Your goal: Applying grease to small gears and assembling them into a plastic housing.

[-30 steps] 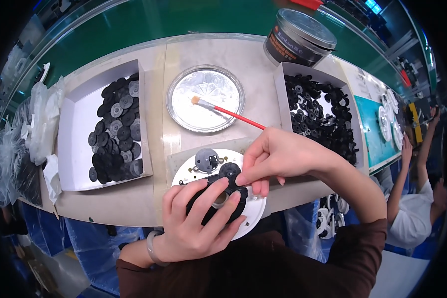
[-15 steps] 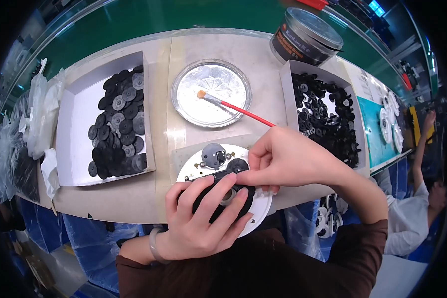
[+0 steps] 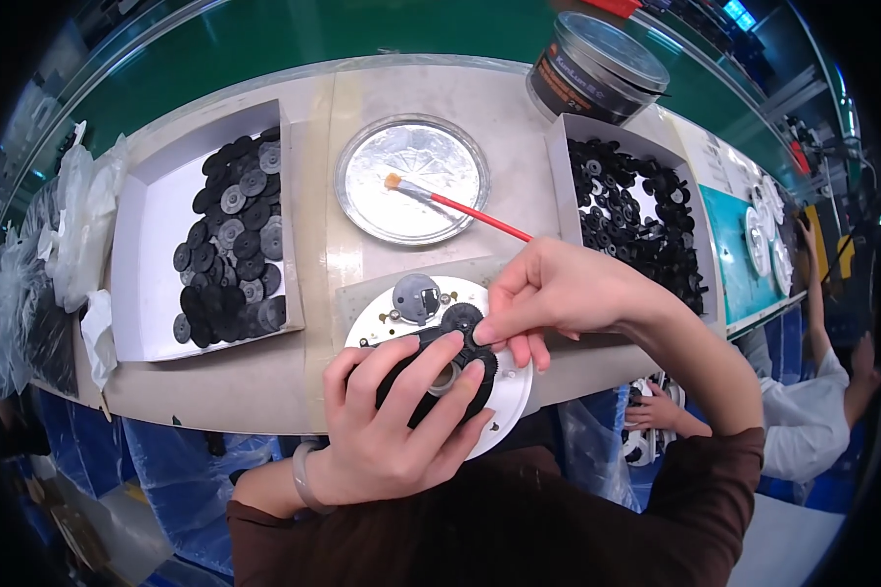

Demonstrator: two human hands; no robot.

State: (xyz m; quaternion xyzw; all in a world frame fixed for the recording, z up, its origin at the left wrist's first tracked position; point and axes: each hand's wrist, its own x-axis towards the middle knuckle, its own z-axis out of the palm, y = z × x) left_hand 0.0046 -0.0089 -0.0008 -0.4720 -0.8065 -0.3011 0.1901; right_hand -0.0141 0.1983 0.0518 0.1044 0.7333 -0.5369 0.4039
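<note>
A round white plate (image 3: 511, 399) carries black gear parts and a grey round piece (image 3: 416, 298). My left hand (image 3: 401, 421) lies over the large black toothed disc (image 3: 482, 391), fingers spread and resting on its top. Beside those fingertips my right hand (image 3: 548, 298) pinches thumb and forefinger together at the edge of a small black gear (image 3: 461, 319). Whatever sits between the right fingertips is hidden. Behind the plate, a red-handled brush (image 3: 460, 207) rests across a round metal lid (image 3: 411, 237) with its bristles inside.
A white box (image 3: 145, 284) of black and grey discs stands left. Another box (image 3: 570, 210) of small black gears stands right, near a large tin (image 3: 597, 73). Plastic bags (image 3: 83, 230) lie far left. A co-worker's arm (image 3: 814, 303) and white parts (image 3: 757, 240) show at right.
My right fingertips have shifted slightly right and back from the left fingers, uncovering more of the small gears. My left hand stays on the disc. A co-worker's hand has appeared at lower right.
</note>
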